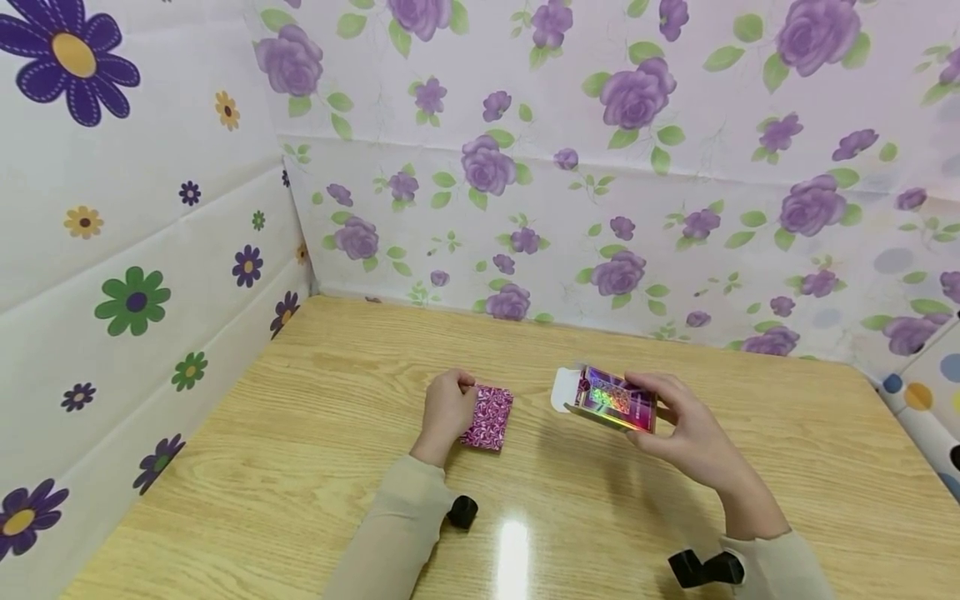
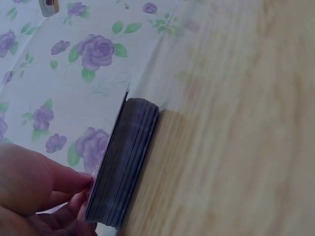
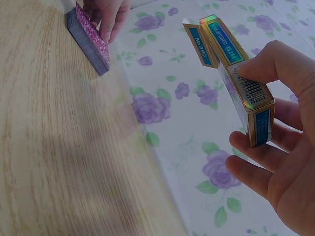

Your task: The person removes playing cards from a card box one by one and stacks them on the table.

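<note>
The left grip (image 1: 448, 410) pinches the card stack (image 1: 492, 421) at one edge, probably steadying it on the bench (image 1: 262, 475); the right grip (image 1: 693, 435) clasps the box (image 1: 617, 398), leaving its flap (image 1: 564, 390) free.

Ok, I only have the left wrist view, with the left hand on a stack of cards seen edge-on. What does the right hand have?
Observer: The right hand holds a small shiny box.
Operator: Can't see that here. Is it open or closed?
Observer: Open: a white flap sticks out at the end facing the stack.
Operator: And what's on the broad face of the stack? I get mostly dark edges.
Observer: From the head view, a pink-and-white swirling pattern covers it.
</note>
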`<action>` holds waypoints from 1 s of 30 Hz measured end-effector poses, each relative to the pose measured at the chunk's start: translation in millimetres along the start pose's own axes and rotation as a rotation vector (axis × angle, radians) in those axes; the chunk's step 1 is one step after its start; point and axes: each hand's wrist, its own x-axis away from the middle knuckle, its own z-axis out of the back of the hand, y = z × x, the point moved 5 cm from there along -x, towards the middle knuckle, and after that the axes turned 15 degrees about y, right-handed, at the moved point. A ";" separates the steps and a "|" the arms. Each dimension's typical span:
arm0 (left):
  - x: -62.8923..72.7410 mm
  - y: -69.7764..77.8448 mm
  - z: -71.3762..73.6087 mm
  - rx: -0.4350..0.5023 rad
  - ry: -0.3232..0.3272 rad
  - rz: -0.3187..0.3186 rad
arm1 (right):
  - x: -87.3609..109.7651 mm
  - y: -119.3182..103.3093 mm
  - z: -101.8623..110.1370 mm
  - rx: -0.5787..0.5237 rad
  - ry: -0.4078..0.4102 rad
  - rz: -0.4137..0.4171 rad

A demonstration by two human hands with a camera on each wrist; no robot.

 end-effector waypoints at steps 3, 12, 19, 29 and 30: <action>-0.6 -0.3 -0.5 -0.004 -0.002 -0.002 | -0.2 -0.2 0.5 -0.001 0.006 0.001; -1.0 -2.7 -0.7 -0.003 -0.003 -0.005 | -0.4 1.2 -0.2 0.007 -0.002 -0.008; -0.5 -3.4 -1.2 -0.009 -0.003 -0.012 | -0.2 0.6 -0.5 0.013 -0.004 -0.009; -0.3 -3.1 0.2 -0.007 -0.002 -0.005 | 0.1 -1.7 -0.5 0.015 -0.009 -0.016; -0.5 -3.2 0.5 -0.005 -0.001 -0.005 | 0.1 -1.7 -0.5 0.014 -0.010 -0.019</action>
